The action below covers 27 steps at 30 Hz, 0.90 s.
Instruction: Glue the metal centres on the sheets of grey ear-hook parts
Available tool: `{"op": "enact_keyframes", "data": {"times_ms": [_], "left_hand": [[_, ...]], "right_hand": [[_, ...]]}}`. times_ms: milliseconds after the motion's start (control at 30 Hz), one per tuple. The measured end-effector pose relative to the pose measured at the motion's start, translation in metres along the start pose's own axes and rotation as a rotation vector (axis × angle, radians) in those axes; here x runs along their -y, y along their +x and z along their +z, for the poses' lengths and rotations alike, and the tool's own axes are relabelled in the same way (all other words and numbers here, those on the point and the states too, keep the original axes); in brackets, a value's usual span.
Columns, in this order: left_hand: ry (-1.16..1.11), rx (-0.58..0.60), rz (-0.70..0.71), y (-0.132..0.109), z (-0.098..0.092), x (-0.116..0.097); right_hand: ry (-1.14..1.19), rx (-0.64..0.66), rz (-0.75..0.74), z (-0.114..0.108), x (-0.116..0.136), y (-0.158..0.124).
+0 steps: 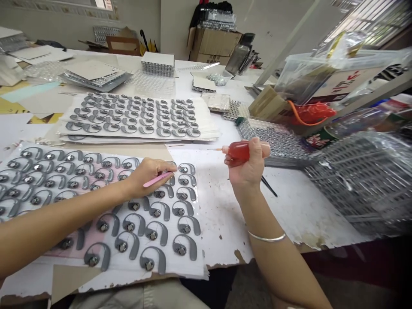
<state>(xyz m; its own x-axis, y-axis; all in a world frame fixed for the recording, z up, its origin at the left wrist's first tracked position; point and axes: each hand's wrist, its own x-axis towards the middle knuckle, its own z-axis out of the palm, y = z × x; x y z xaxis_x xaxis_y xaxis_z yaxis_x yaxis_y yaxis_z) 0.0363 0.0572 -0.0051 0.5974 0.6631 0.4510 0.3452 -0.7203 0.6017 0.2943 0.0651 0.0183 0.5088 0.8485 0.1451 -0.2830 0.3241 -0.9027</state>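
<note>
In the head view, the left hand (149, 174) reaches across the front sheet (180, 269), its grip closed around a slim pink tool (156, 179). Its fingertips are over the grey hook-shaped pieces (193, 249) near the right edge; whether they touch one I cannot tell. The right hand (246, 169) has its grip clamped on a red squeeze bottle (240, 151), raised beside the sheet with its thin nozzle pointing left, probably so that the tip faces the work. The pieces lie in spaced rows, most turned alike, presumably to keep each one separate and within reach. A rear sheet (207, 126) carries more rows, likely set back to leave the front free.

The counter (222, 206) has a white, stained covering, torn along the near edge. A black stick (269, 187) lies by the right forearm. Plastic-wrapped grey trays (360, 176) and a clear tub (294, 81) crowd the right side; a cardboard box (219, 41) stands near the pale wall (273, 17).
</note>
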Motion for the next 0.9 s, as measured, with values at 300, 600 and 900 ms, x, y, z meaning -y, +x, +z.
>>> {"op": "enact_keyframes", "data": {"times_ms": [300, 600, 900], "left_hand": [[0.258, 0.051, 0.410, -0.019, 0.011, -0.014], [0.458, 0.045, 0.488, -0.013, 0.024, -0.022], [0.717, 0.159, 0.546, -0.012, 0.031, -0.037]], "right_hand": [[-0.045, 0.179, 0.072, -0.001, 0.003, -0.004], [-0.202, 0.295, -0.073, 0.014, -0.010, -0.044], [-0.449, 0.414, -0.394, 0.016, -0.022, -0.056]]}}
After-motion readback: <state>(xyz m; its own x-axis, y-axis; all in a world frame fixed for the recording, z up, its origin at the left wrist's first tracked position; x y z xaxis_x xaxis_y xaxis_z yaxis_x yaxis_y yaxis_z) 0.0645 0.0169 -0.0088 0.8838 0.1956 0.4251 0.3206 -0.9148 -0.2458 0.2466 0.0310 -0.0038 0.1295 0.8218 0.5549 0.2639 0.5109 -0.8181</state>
